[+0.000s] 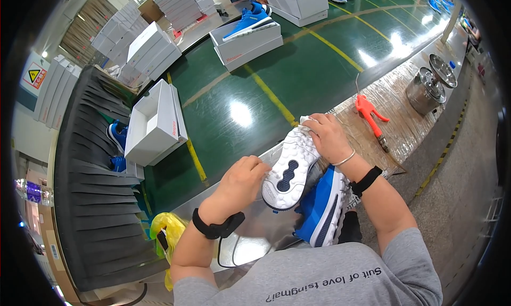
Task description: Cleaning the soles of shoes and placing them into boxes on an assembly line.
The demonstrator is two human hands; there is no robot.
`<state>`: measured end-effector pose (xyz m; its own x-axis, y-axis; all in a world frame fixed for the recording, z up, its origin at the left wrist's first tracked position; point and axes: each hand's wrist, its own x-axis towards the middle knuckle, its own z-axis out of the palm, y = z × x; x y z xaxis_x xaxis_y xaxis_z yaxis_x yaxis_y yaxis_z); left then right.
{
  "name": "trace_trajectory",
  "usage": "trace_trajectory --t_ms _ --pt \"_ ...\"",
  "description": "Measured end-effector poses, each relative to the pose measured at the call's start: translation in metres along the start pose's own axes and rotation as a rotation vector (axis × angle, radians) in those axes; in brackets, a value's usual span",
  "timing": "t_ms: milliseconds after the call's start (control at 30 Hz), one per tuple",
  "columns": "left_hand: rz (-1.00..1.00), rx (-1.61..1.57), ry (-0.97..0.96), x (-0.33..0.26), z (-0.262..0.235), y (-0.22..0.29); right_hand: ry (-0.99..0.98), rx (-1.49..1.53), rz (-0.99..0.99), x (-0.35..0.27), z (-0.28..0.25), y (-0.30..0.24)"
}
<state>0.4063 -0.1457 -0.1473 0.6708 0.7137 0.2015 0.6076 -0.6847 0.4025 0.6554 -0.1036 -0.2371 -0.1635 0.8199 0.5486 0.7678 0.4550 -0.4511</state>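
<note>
A blue sneaker with a white sole [302, 170] is turned so its knobbly underside faces me, with a dark blue patch near the heel. My left hand [239, 186] is closed, its fingertips at the sole's left edge. At the toe end, my right hand [329, 138] grips the shoe with bent fingers. A small white piece, perhaps cloth or paper, shows by those fingertips [305, 120]. A second blue sneaker [322, 207] lies on its side just below, between my forearms. The undersides of my fingers are hidden.
A green conveyor belt [213, 125] carries white shoe boxes [247, 50]; one open box [154, 122] stands by the dark strip curtain [96, 199]. On the right ledge lie an orange air gun [368, 114] and a metal pot [426, 90]. A yellow bag [170, 226] hangs at left.
</note>
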Motion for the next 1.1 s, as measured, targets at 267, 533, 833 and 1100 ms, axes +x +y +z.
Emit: trace_trajectory --t_ms 267,533,833,1100 --pt "-0.028 -0.099 -0.116 0.012 -0.005 0.002 -0.011 0.006 0.005 0.000 0.000 0.004" --pt "-0.022 0.002 -0.040 0.014 0.007 0.002 -0.007 0.009 0.002 0.000 -0.001 0.008" --pt "-0.026 0.105 0.000 0.005 0.014 -0.002 -0.001 0.006 -0.002 0.001 -0.003 0.009" --pt "-0.147 -0.122 0.022 0.007 0.005 -0.004 -0.006 0.008 0.001 0.002 -0.003 0.011"
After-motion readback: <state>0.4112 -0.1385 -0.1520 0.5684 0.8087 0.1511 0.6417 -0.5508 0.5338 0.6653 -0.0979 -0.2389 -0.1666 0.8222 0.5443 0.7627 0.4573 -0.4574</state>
